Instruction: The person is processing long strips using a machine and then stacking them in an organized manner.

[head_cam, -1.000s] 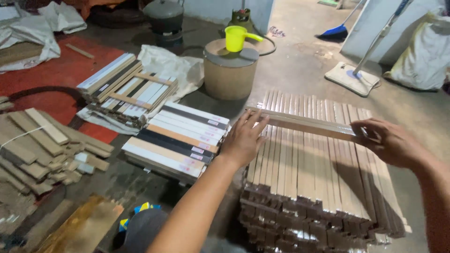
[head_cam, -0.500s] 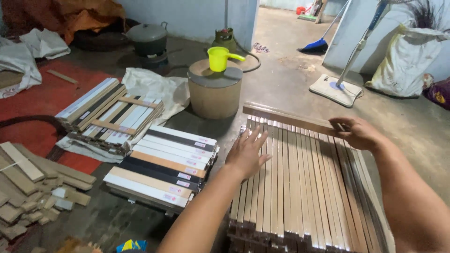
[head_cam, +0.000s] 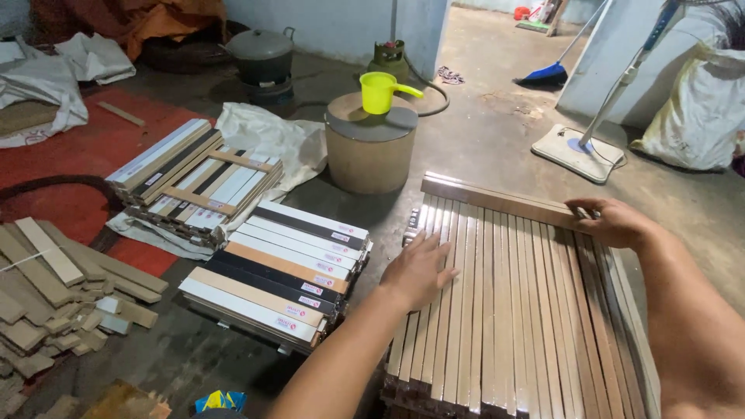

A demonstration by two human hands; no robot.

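The work in hand looks like squaring up the stack of long pale wooden strips point(head_cam: 497, 310) on the floor: the left hand point(head_cam: 419, 268) lies open and flat on the strips near the stack's left edge, gripping nothing, while the right hand point(head_cam: 613, 221) rests with fingers curled over the crosswise strip point(head_cam: 497, 198) at the stack's far edge. Aligning that strip would call for steady pressure from both outstretched arms.

left hand point(head_cam: 417, 271): bare, no glove | right hand point(head_cam: 613, 223): bare | forearms: sleeveless
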